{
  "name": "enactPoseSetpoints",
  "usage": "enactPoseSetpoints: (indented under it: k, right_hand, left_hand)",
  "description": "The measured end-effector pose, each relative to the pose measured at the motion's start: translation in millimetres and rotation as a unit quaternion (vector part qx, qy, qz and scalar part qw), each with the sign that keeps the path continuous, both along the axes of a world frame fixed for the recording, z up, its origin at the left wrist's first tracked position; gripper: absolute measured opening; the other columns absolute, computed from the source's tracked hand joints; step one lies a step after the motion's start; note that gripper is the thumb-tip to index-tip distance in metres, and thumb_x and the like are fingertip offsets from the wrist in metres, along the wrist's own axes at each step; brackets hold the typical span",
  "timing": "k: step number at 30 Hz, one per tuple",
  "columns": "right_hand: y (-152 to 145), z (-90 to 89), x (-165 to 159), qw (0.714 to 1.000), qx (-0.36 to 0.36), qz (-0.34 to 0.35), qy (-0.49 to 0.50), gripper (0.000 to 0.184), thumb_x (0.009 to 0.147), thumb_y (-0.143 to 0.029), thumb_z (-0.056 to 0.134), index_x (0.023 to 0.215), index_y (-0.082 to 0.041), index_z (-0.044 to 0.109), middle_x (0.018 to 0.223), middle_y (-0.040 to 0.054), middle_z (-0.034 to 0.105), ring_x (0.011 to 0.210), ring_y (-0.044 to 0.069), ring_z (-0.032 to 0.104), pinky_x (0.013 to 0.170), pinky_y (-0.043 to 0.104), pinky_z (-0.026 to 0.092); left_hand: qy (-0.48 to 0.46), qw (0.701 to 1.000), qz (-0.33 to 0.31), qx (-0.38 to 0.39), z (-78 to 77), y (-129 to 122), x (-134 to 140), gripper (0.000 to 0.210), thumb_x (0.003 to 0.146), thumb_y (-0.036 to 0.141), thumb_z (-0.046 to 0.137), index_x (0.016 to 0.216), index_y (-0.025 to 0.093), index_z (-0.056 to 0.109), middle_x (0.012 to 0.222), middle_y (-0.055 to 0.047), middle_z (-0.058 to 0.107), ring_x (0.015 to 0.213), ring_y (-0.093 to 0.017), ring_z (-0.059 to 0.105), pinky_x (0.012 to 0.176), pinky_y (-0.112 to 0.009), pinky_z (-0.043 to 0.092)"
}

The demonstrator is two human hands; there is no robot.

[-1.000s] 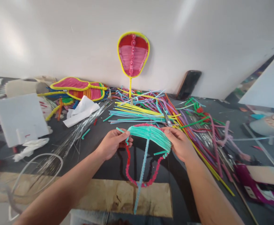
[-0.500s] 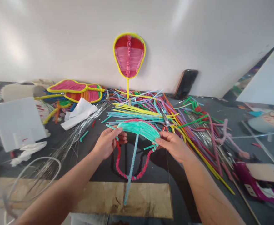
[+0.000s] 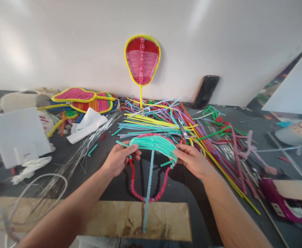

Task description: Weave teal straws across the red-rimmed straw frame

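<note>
Between my hands is a fan-shaped pipe-cleaner frame (image 3: 163, 186) with a twisted pink-red outline. Rows of turquoise pipe cleaners (image 3: 152, 143) fill its upper part, and a light-blue twisted stem (image 3: 148, 186) runs down the middle past the rim. My left hand (image 3: 120, 156) pinches the left edge, thumb on top, with a loose turquoise end sticking out beyond it. At the right edge my right hand (image 3: 189, 158) pinches the rim and the row ends. Another short turquoise end points inward beside the right fingers. The lower half of the frame is unfilled.
A finished pink fan with yellow edging (image 3: 142, 62) stands against the white wall. Loose pipe cleaners (image 3: 161, 125), scissors (image 3: 183, 129) and a phone (image 3: 206, 92) lie beyond my hands. A magenta glue gun (image 3: 282, 203) is at right, a wooden board (image 3: 166, 218) at the near edge.
The frame has tilted slightly, its stem's lower end swinging to the right and nearer to me. Both hands keep their pinch on its edges.
</note>
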State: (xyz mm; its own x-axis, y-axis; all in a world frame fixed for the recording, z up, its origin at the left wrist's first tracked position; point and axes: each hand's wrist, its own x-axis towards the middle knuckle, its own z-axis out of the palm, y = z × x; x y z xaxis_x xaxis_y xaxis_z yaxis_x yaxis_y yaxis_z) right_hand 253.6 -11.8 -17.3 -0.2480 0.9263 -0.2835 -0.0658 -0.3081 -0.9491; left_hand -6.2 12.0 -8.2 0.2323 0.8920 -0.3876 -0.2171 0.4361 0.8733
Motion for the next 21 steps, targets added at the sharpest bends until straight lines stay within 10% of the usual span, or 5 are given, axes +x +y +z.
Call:
enactPoseSetpoints:
  k: [11, 21]
  right_hand:
    - [-2.1, 6.6, -5.2, 0.993, 0.057, -0.002, -0.105, 0.034, 0.079, -0.045, 0.061, 0.062, -0.018, 0.049, 0.057, -0.0059, 0.034, 0.052, 0.008, 0.030, 0.049, 0.022, 0.025]
    - [-1.4, 0.7, -3.9, 0.999, 0.001, -0.025, -0.040, 0.033, 0.074, -0.051, 0.064, 0.081, -0.019, 0.063, 0.068, -0.0007, 0.054, 0.063, 0.013, 0.051, 0.059, 0.026, 0.044]
  left_hand:
    - [0.028, 0.999, 0.030, -0.034, 3.6, -1.2, 4.2, 0.032, 0.062, 0.038, 0.078, 0.068, 0.013, 0.059, 0.057, -0.002, 0.066, 0.046, -0.010, 0.060, 0.047, -0.018, 0.046]
    - [0.009, 0.999, 0.013, -0.044, 2.2, -1.1, 1.9, 0.029, 0.065, 0.036, 0.076, 0.069, 0.013, 0.059, 0.059, -0.002, 0.066, 0.047, -0.010, 0.060, 0.048, -0.018, 0.047]
